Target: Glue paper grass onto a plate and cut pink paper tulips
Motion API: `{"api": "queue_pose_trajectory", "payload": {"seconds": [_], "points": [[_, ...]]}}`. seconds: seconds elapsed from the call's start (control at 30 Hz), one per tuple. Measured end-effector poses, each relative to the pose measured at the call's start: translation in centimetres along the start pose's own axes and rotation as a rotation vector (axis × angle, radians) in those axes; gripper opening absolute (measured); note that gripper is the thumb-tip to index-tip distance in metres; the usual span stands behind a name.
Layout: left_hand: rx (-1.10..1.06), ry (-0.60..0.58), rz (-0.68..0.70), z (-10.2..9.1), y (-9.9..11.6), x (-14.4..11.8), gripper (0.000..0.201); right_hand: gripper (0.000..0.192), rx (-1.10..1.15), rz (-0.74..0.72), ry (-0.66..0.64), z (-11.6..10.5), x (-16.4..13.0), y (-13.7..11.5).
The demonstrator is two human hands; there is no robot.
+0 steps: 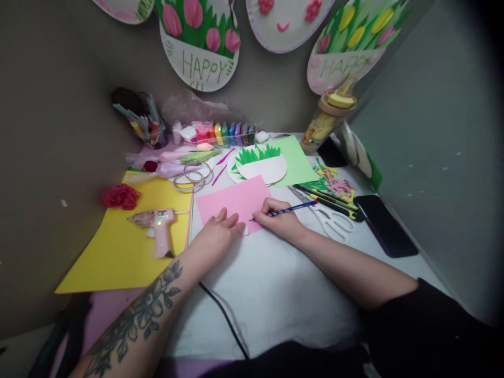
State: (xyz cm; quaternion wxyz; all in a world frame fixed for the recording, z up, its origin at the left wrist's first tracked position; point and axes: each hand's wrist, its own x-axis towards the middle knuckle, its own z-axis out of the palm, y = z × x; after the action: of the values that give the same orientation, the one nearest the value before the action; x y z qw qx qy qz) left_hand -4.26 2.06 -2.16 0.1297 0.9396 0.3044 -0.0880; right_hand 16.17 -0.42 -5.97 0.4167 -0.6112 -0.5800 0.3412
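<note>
A sheet of pink paper (232, 195) lies on the white-covered table in front of me. My left hand (220, 233) rests on its lower edge, fingers outstretched and a ring on one of them. A small white piece (246, 231) shows by those fingertips, partly hidden. In my right hand (281, 220) is a blue patterned pencil (293, 208), its tip at the pink paper just right of my left fingers. Behind the sheet sits a white paper plate (262, 170) with green paper grass.
On the left, a pink glue gun (160, 226) lies on yellow paper (106, 262). White-handled scissors (333, 220), cutters (331, 201) and a phone (386, 223) are at the right. A lidded cup (328, 118) stands behind; a black cable (224, 317) crosses the front.
</note>
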Motion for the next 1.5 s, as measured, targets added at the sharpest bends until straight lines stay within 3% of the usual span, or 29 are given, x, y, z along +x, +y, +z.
{"api": "queue_pose_trajectory", "payload": {"seconds": [1.5], "points": [[0.007, -0.003, 0.001, 0.65, -0.36, 0.03, 0.046, 0.029, 0.010, -0.009, 0.085, -0.14, -0.21, 0.13]]}}
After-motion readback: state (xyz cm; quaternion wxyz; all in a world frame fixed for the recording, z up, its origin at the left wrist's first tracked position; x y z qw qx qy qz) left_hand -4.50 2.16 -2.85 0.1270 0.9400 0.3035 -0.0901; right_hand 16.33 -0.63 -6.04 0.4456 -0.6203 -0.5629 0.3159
